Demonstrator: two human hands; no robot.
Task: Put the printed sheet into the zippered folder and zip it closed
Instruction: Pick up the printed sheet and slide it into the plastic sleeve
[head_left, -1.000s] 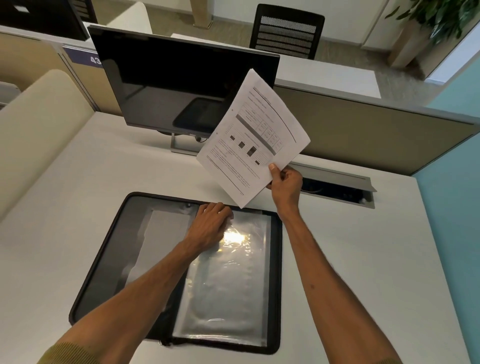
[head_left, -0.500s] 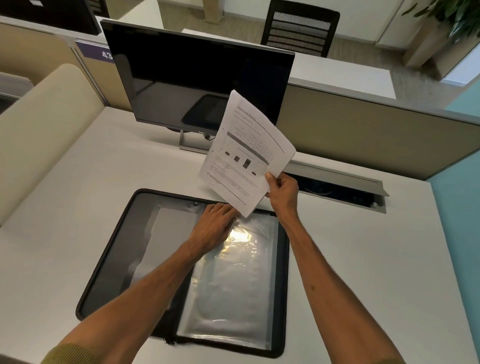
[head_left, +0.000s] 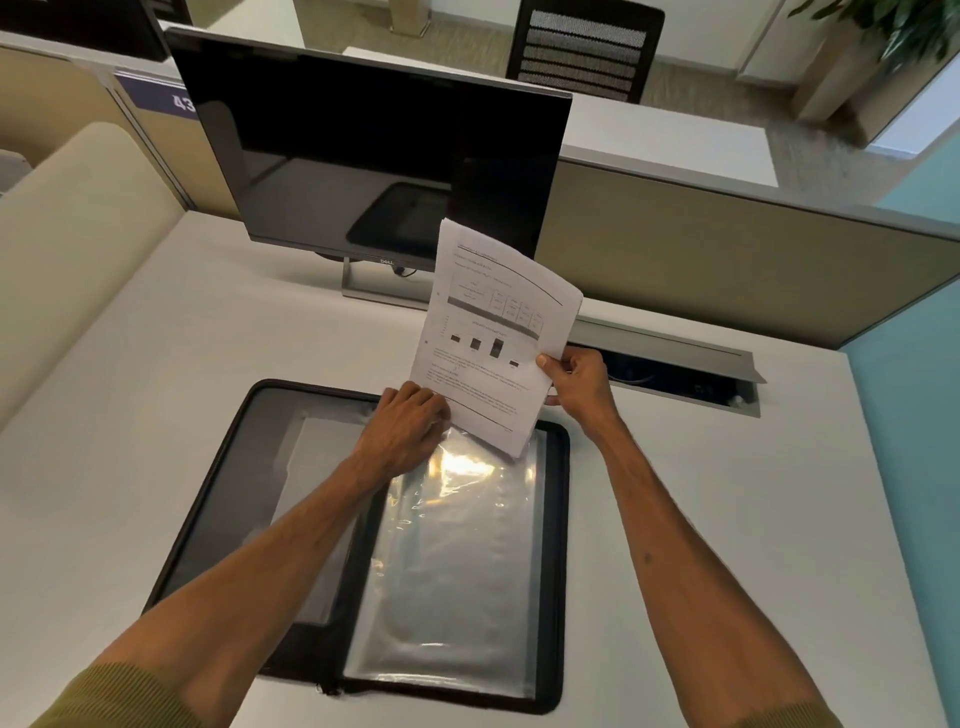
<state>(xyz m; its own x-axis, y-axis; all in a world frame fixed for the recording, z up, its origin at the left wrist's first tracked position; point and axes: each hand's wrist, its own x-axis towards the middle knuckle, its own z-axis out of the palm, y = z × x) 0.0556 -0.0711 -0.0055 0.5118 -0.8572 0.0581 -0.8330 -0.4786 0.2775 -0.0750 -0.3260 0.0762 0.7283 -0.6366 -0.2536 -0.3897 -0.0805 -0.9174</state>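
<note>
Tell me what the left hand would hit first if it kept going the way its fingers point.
Probably the printed sheet: the left hand already reaches its lower edge above the zippered folder. Depth is unclear.

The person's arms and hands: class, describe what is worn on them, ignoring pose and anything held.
Both forearms are bare. The left hand and right hand show no gloves, rings or watch. Olive-green ribbed knit sleeves are pushed up near the elbows at the bottom corners.

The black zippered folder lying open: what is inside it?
Inside the black zippered folder lie glossy clear plastic sleeves on the right and a grey pocket on the left. The left forearm covers the middle.
</note>
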